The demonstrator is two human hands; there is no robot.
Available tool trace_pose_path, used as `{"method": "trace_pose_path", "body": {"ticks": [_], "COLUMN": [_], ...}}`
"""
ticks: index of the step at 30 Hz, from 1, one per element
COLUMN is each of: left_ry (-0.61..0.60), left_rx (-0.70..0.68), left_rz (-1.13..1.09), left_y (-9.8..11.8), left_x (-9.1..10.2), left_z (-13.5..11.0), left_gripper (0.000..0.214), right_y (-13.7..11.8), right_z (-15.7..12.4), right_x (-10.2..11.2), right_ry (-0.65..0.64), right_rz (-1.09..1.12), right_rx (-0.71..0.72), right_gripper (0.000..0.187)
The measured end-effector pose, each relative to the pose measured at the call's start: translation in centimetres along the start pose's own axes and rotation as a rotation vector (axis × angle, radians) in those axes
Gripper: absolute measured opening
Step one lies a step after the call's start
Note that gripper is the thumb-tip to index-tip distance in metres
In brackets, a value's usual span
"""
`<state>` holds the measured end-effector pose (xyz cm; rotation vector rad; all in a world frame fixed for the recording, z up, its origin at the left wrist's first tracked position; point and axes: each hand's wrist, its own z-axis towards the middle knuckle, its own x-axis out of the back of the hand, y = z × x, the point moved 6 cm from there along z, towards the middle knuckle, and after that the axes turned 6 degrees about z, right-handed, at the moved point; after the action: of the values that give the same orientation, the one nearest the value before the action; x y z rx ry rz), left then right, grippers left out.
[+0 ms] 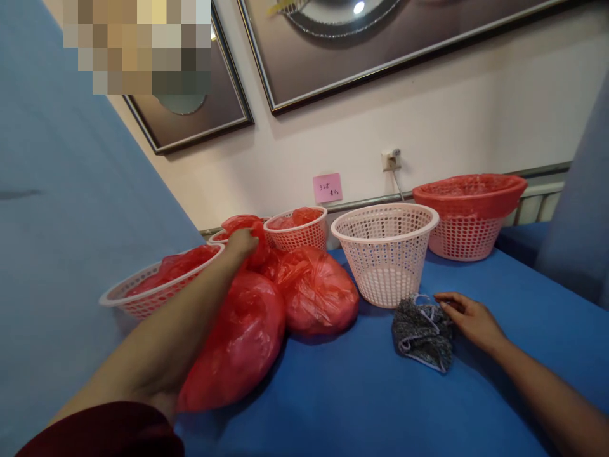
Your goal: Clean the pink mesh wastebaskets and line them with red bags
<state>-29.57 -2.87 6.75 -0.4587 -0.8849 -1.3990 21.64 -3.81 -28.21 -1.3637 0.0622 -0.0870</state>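
My left hand (242,243) stretches to the back left and is closed on a bunched red plastic bag (261,246); its fingers are partly hidden. Below that arm, two full, rounded red bags (316,292) lie side by side on the blue table. At the right, my right hand (469,319) has thumb and forefinger drawn together at the upper right edge of a crumpled dark grey cloth (421,333) with pale trim. That cloth rests just in front of a pale pink perforated basket (387,270).
Red-lined baskets stand at the far left (164,279), back middle (297,228) and back right (469,219). The blue table (342,387) meets a white wall with a socket (391,160), a pink note (328,188) and framed pictures. A blue curtain (85,209) hangs at the left.
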Motion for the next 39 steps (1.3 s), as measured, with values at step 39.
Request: {"method": "trace_pose_path", "body": {"ticks": [39], "left_ry": [-0.137], "left_rx": [0.376], "left_rz": [-1.43], "left_y": [11.3], "left_x": [-14.7], "left_z": [-24.0], "left_gripper": [0.032], "right_y": [-11.7], "right_z": [-4.9], "right_x": [-7.5], "right_ry": [-0.071], "right_rz": [-0.15], "right_rx": [0.648], "right_gripper": [0.007]}}
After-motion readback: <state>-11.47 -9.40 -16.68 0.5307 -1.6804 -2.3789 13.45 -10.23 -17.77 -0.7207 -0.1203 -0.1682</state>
